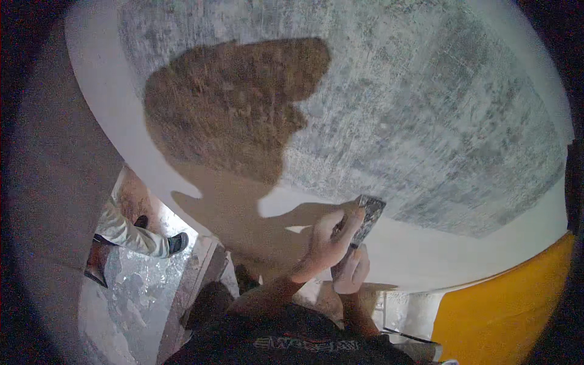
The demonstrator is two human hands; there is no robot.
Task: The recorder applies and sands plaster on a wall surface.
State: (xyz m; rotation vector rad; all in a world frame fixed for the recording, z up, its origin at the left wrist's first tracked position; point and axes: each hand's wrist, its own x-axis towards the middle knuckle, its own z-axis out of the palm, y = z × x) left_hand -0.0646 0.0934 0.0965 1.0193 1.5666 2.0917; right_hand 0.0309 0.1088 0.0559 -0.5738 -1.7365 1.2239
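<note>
A putty knife (370, 218), its broad metal blade smeared with grey and white, is held in front of a pale wall. My right hand (352, 271) is closed around its handle, below the blade. My left hand (333, 239) is bent against the blade's left side, fingers and thumb closed on it. The blade's tip is near the lower border of a large grey, mottled patch (413, 121) on the wall; whether it touches the surface cannot be told. The handle is mostly hidden in my right hand.
A dark shadow (225, 109) of my head and arms covers part of the wall. At lower left, another person's leg (137, 237) in light trousers and a dark shoe shows on a stained floor (137, 298). A yellow-orange surface (505, 304) curves along the lower right.
</note>
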